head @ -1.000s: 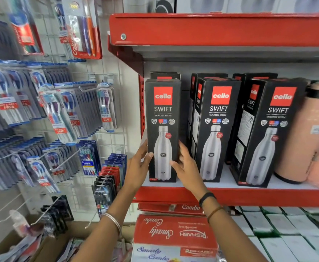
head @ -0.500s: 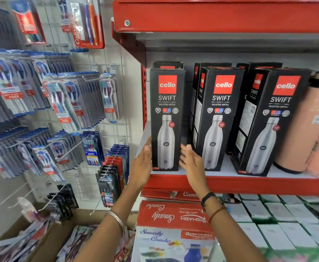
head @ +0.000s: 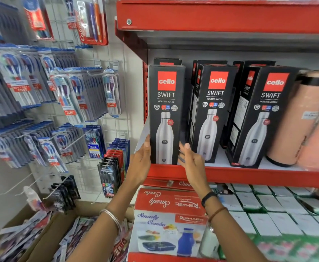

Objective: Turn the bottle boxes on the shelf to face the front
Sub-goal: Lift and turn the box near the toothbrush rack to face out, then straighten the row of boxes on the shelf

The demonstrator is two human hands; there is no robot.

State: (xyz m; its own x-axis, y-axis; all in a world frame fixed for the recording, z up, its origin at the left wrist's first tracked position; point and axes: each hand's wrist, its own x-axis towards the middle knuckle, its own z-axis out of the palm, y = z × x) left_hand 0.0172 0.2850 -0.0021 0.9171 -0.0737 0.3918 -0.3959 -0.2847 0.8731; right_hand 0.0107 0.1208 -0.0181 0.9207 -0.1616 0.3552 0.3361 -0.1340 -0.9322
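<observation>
Three black "cello SWIFT" bottle boxes stand in the front row on the red shelf (head: 249, 176). The left box (head: 166, 114) faces straight front. The middle box (head: 213, 110) and the right box (head: 264, 118) are angled a little, showing their left sides. More black boxes stand behind them. My left hand (head: 141, 163) lies flat against the left box's lower left side, thumb at the front edge. My right hand (head: 192, 163) is by its lower right edge, fingers spread and blurred, thumb clear of the box.
Peach flasks (head: 294, 125) stand at the shelf's right end. Toothbrush packs (head: 70, 99) hang on a wire grid to the left. Below the shelf are a red "Smarty Combo" box (head: 170, 205), several white boxes (head: 268, 210) and a cardboard carton (head: 41, 233) of packets.
The left box now stands square at the shelf's front edge. My right hand has slid off its front to the right edge and loosened. The camera has tilted slightly.
</observation>
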